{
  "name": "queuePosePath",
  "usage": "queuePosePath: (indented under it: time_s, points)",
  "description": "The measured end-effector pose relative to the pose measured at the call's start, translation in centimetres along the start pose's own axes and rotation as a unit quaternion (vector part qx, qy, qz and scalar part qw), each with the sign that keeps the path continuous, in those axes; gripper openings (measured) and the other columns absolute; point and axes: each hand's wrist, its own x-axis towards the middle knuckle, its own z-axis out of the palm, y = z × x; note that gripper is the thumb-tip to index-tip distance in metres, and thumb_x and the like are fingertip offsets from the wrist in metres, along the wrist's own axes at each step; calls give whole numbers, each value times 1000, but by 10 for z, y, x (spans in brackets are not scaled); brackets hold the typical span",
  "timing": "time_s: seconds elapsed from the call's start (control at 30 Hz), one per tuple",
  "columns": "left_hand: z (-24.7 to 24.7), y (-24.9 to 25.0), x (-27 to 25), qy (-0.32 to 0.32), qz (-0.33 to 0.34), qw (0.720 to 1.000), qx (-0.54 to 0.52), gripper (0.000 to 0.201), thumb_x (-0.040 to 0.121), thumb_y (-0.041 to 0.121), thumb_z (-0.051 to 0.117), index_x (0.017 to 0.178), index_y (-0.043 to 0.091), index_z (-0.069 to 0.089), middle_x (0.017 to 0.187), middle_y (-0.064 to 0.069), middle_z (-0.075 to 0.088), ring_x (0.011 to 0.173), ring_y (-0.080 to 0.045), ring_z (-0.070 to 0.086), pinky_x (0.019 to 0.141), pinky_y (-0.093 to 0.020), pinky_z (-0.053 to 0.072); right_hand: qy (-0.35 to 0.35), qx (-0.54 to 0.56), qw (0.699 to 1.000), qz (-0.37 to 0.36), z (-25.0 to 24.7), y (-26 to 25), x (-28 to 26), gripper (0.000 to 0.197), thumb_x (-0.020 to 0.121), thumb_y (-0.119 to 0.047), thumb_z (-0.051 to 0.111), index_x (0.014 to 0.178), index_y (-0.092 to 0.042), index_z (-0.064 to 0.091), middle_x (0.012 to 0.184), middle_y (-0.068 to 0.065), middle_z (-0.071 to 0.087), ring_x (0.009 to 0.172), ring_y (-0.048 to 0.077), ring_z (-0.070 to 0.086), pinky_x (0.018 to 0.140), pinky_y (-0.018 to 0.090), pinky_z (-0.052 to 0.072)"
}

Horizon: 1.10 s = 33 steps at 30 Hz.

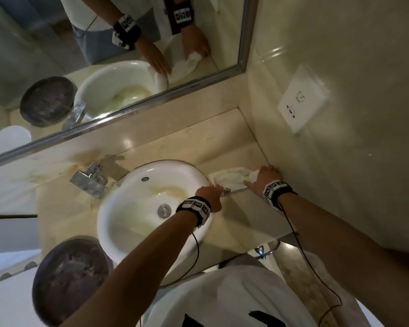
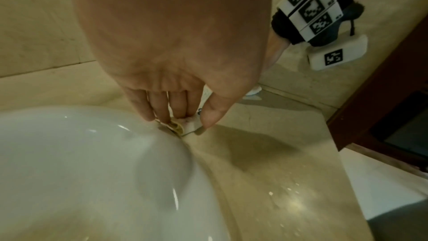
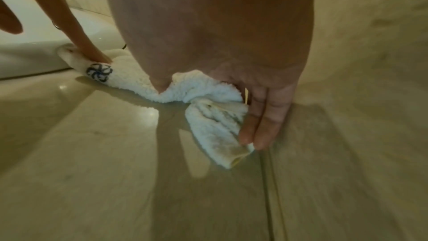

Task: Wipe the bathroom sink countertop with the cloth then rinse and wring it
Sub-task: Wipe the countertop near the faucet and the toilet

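A white terry cloth (image 1: 229, 178) with a dark printed emblem lies on the beige stone countertop (image 1: 246, 213), between the white basin (image 1: 109, 208) and the right wall. My right hand (image 1: 262, 175) holds its far right end; in the right wrist view the cloth (image 3: 208, 125) is bunched between thumb and fingers of that hand (image 3: 208, 114). My left hand (image 1: 210, 194) presses straight fingertips on the cloth's near corner (image 2: 190, 125) beside the basin rim (image 2: 162, 146). The left hand (image 2: 185, 118) has its thumb set down next to that corner.
A chrome faucet (image 1: 90, 180) stands left of the basin, with brown stains on the stone round it. A dark round bowl (image 1: 69, 279) sits at the counter's near left. A mirror (image 1: 104, 55) runs along the back, and a tiled wall with a socket plate (image 1: 302, 97) closes the right side.
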Motion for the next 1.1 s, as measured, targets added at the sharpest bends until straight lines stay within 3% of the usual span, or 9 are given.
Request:
queuePosePath:
  time_s: [0.13,0.23,0.33,0.47,0.63,0.73,0.87,1.0,1.1]
  points:
    - [25,10,-22,-23,18,1000,-2,76,90,16,50,159,24,17,157,-9,36,139,-28,43,109,-38,43,-12,51,999,10,22,17,-26,107,76,-85,49,143,-3,39,139,19,52,120,33,58,95,40,51]
    - [44,17,-34,-28,24,999,16,77,92,19,51,159,22,14,154,-13,39,134,-31,48,105,-38,46,-8,54,999,-1,37,22,-44,94,82,-81,47,135,-3,48,130,17,59,113,30,62,89,36,51]
    - [56,20,-43,-12,35,999,22,67,91,18,54,154,16,29,140,-14,53,121,-33,57,97,-40,52,-2,27,999,-16,48,19,-60,85,86,-79,44,129,-6,54,123,14,64,110,28,63,87,34,51]
    - [67,20,-53,-3,50,998,39,45,88,11,58,133,12,57,121,-11,63,109,-31,63,88,-38,55,-25,12,998,-51,53,9,-80,68,90,-71,47,123,-13,61,122,10,66,110,27,64,88,32,49]
    - [78,13,-70,40,47,997,56,29,89,9,60,118,12,64,117,-11,62,102,-32,65,81,-36,53,-39,9,994,-99,51,-6,-88,75,85,-77,47,127,-16,58,124,9,65,108,28,64,85,34,49]
    - [90,5,-81,67,66,992,89,31,89,5,59,119,14,59,124,-10,59,109,-32,61,84,-38,48,16,25,988,-152,42,-32,-95,76,82,-81,47,124,-17,54,118,7,64,100,26,65,77,34,48]
    - [107,-11,-91,106,82,984,118,48,88,6,61,134,13,49,134,-9,53,120,-30,54,93,-40,46,34,35,972,-231,25,-84,-108,65,82,-79,50,110,-21,57,101,1,66,88,23,64,71,32,47]
    - [111,-41,-104,109,37,992,59,44,90,12,58,132,14,49,125,-9,55,114,-30,56,90,-40,47,42,104,957,-269,18,-142,-126,42,88,-65,55,74,-27,45,71,-6,55,73,22,59,57,29,36]
    - [113,-80,-115,89,4,996,-12,36,94,12,53,130,16,52,122,-10,55,111,-32,57,86,-41,49,45,172,944,-277,20,-181,-136,35,85,-58,62,73,-29,47,82,-6,53,82,20,55,68,31,41]
